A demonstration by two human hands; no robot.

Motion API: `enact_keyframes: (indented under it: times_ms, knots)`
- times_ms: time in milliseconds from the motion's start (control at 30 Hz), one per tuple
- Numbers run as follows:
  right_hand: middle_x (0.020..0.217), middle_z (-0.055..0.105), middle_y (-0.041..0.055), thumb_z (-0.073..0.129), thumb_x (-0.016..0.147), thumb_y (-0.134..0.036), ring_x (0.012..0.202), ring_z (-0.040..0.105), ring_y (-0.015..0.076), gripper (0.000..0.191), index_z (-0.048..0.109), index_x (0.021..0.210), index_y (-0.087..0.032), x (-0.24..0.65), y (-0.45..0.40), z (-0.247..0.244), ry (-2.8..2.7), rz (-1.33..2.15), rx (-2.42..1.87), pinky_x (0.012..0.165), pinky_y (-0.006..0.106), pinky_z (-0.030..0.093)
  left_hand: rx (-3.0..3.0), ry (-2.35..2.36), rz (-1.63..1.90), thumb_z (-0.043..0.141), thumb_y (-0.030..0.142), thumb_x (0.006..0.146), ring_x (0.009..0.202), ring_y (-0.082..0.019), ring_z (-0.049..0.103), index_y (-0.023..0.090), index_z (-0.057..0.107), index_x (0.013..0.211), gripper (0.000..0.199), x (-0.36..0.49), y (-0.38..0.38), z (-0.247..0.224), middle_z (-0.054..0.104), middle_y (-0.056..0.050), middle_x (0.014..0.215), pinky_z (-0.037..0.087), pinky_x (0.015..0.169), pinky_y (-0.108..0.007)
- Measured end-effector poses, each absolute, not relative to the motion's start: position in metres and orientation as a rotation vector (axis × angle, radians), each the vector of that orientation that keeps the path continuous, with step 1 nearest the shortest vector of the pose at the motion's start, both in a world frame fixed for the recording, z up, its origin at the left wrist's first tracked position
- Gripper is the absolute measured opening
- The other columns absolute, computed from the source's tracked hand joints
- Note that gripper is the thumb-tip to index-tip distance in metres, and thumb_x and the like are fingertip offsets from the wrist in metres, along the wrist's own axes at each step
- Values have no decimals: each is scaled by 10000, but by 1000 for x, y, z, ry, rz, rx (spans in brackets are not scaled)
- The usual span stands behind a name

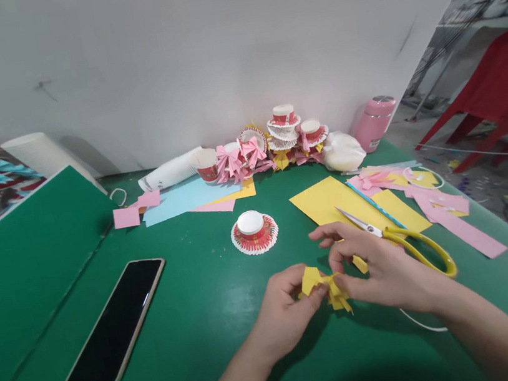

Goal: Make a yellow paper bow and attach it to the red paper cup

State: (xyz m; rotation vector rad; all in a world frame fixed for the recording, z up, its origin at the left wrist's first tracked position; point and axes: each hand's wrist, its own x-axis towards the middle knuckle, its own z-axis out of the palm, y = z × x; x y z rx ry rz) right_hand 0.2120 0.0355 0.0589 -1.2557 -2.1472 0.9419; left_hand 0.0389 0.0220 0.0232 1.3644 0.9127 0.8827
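A folded yellow paper bow [337, 295] with cut strips is held above the green table, pinched from both sides. My left hand [286, 306] is closed on its left part, thumb in front. At its right side, the thumb and index finger of my right hand [373, 268] are closed on the paper, other fingers lifted. Yellow-handled scissors [407, 238] lie just beyond my right hand, blades on a yellow paper sheet [321, 200]. Straight ahead, a cut paper cup [254, 231] with a flared, fringed red-and-white brim rests upside down on the table.
A phone [116, 323] lies at left. Along the wall are stacked paper cups [173, 169], finished cup hats [283, 126] with paper bows, a white plastic bag [343, 151] and a pink bottle [375, 123]. Pink paper strips [464, 227] lie at right. A red chair [494, 81] stands beyond the table.
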Motion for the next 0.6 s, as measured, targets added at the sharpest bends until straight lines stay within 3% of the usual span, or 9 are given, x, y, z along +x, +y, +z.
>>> enact_keyframes:
  times_ms: [367,600]
  knots:
    - [1146,509,70,526,716,-120,1067,510,241,133,518,607,-196,211,37,60,-2127,1023,-1256,835,382,437,1227,897,878,606,364,723,611,-119,450,131,620,675,238,38,22,24,528,-5,632,352,584,-230]
    - [1138,526,53,553,680,-130,1095,504,236,133,508,578,-203,211,38,64,-2161,1031,-1282,839,353,431,1096,844,870,629,361,705,556,-92,408,129,639,703,232,40,21,22,548,-3,612,306,527,-212]
